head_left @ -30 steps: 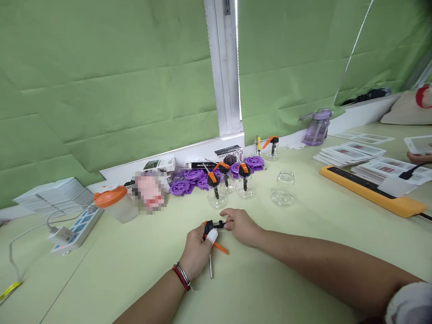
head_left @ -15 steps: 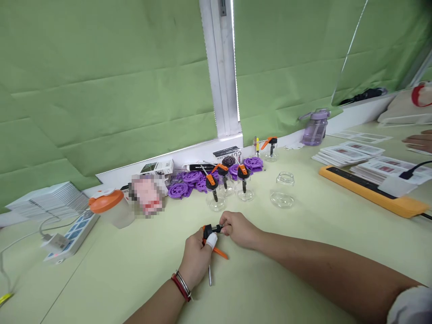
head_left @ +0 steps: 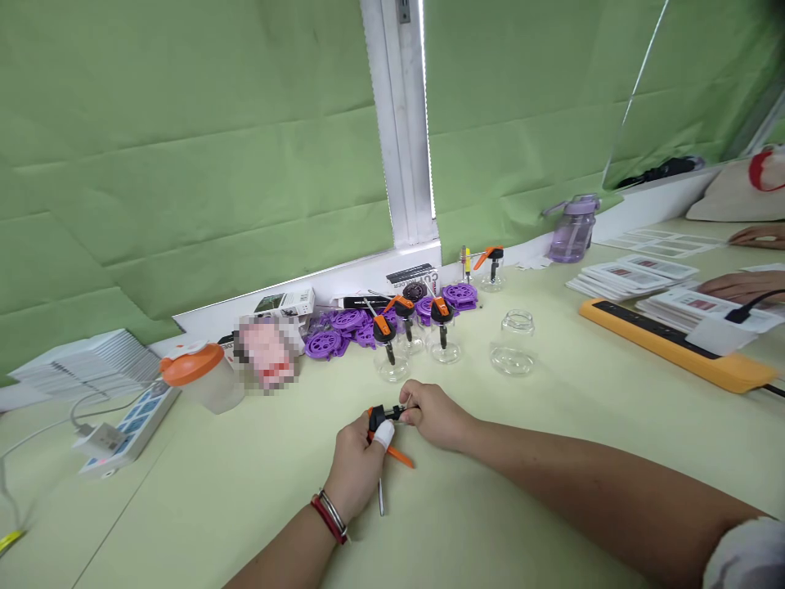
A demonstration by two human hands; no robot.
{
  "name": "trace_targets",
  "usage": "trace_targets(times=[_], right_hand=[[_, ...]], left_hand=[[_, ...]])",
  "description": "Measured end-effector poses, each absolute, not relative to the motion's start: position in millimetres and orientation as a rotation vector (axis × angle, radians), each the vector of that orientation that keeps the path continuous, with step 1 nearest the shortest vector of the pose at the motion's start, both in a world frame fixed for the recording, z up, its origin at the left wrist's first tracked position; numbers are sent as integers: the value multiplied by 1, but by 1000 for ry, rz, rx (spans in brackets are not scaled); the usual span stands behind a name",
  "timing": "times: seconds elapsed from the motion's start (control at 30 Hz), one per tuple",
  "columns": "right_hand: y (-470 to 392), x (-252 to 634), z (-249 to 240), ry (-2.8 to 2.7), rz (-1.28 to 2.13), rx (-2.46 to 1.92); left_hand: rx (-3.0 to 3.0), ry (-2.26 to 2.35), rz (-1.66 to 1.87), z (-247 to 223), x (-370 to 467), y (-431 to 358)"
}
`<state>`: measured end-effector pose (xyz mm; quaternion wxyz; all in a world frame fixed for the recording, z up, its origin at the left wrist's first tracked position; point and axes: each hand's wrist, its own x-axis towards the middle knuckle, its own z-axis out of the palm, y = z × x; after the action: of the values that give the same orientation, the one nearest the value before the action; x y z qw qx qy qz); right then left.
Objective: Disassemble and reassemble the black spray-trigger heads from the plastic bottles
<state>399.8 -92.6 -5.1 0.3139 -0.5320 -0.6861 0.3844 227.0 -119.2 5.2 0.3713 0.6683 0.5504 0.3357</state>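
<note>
My left hand [head_left: 356,465], with a white wrap on the thumb, is closed around the black-and-orange lid part [head_left: 378,419]. An orange lever [head_left: 400,456] sticks out below it, and a thin metal rod [head_left: 381,496] hangs beneath the fingers. My right hand [head_left: 432,415] pinches the far end of the same part's black shaft; its fingertips hide that end. Just beyond my hands stand glass jars [head_left: 393,368] with black and orange tops. An open glass jar [head_left: 513,348] stands to their right.
Purple plastic pieces [head_left: 325,343] lie behind the jars. An orange-lidded cup [head_left: 212,380] and white power strip [head_left: 138,425] stand left. At right are an orange power strip [head_left: 675,348], card stacks [head_left: 631,274] and another person's hands [head_left: 745,286].
Both my hands keep nearly the same place and grip. At the right, the other person's hands have come further into view over the cards.
</note>
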Motion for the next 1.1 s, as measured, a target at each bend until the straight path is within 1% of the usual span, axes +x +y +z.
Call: trace_targets(times=[0.33,1.1], right_hand=[[-92,402,-3,-1835,969,-1422],[-94,402,-2,-1873,939,-1442]], left_hand=[[1769,1445,782,10,228,-120],[1755,1487,778,10,229,-121]])
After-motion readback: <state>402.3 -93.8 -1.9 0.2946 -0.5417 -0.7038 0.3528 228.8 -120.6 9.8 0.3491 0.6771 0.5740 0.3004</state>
